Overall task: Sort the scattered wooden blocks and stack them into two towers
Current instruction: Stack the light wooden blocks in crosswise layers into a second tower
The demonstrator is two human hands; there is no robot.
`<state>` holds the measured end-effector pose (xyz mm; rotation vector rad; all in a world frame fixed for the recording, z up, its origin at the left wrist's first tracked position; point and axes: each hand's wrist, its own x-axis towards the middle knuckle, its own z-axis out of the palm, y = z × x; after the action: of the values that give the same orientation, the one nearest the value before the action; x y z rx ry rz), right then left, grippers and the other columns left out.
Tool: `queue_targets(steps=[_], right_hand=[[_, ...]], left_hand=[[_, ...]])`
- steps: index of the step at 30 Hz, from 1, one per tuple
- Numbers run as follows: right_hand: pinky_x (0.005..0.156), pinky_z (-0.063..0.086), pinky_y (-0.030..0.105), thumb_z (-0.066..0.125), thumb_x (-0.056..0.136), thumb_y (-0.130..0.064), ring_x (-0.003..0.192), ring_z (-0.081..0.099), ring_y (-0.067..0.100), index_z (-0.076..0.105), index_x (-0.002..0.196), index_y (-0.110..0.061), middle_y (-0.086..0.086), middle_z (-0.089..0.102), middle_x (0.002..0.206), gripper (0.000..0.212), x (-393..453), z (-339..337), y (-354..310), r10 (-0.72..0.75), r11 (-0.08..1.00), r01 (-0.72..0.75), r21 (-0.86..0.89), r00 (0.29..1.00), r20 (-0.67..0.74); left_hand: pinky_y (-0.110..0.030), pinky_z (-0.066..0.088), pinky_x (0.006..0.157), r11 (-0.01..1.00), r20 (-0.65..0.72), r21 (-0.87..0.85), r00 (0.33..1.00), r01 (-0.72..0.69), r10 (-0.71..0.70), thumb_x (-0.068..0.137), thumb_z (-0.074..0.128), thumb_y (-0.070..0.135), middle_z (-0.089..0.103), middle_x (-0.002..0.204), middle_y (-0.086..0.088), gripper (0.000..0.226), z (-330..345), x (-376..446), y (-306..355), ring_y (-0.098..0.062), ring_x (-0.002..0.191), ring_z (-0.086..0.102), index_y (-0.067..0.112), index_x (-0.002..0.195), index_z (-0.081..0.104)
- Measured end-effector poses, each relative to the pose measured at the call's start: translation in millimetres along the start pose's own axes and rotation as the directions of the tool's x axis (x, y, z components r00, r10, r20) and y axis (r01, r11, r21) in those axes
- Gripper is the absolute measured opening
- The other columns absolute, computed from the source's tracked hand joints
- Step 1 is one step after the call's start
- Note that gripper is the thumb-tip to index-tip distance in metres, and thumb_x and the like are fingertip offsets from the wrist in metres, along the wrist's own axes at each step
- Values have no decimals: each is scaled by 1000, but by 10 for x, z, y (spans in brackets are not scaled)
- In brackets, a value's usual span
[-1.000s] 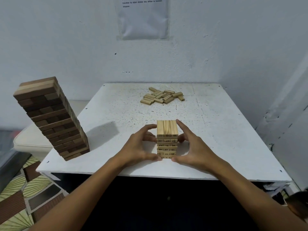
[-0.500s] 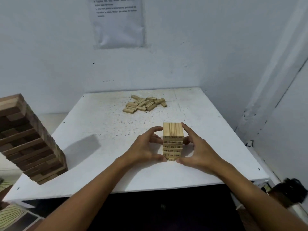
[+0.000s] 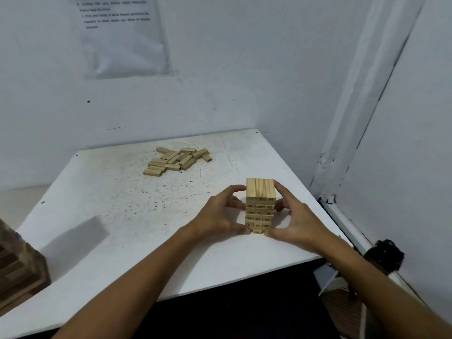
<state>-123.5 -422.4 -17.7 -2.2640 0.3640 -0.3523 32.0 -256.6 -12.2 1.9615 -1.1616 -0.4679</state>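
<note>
Two towers begun: dark tower (image 3: 17,272) stands at left; both my left hand (image 3: 220,216) and right hand (image 3: 293,221) clasp the light tower (image 3: 260,204); loose blocks (image 3: 176,160) remain unstacked.

Both forearms reach forward, left hand (image 3: 220,216) and right hand (image 3: 297,220) curled inward facing each other, fingers bent.

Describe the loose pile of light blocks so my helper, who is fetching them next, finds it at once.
On the white table, look to the far side near the back wall. The loose pile of light blocks lies flat and jumbled there, unlike the neat light tower between the hands and the dark tower at the left edge.
</note>
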Motion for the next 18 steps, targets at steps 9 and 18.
queue_targets(steps=[9, 18], right_hand=[[91, 41, 22, 87, 65, -32, 105, 54, -3, 13, 151, -43, -16, 61, 105, 114, -130, -159, 133, 45, 999, -44, 6, 998, -47], [88, 38, 22, 86, 67, -29, 107, 53, -2, 10, 152, -42, -16, 59, 104, 114, -196, -251, 199, 98, 995, -98, 3, 993, -68]], left_hand=[[-31, 49, 99, 999, 50, -5, 998, -43, 44, 58, 92, 19, 63, 102, 16, 93, 170, 146, 121, 3, 105, 59, 33, 136, 43], [-36, 47, 101, 998, 83, -5, 994, -68, 68, 60, 92, 21, 63, 104, 12, 93, 275, 229, 193, -4, 109, 58, 34, 137, 42]])
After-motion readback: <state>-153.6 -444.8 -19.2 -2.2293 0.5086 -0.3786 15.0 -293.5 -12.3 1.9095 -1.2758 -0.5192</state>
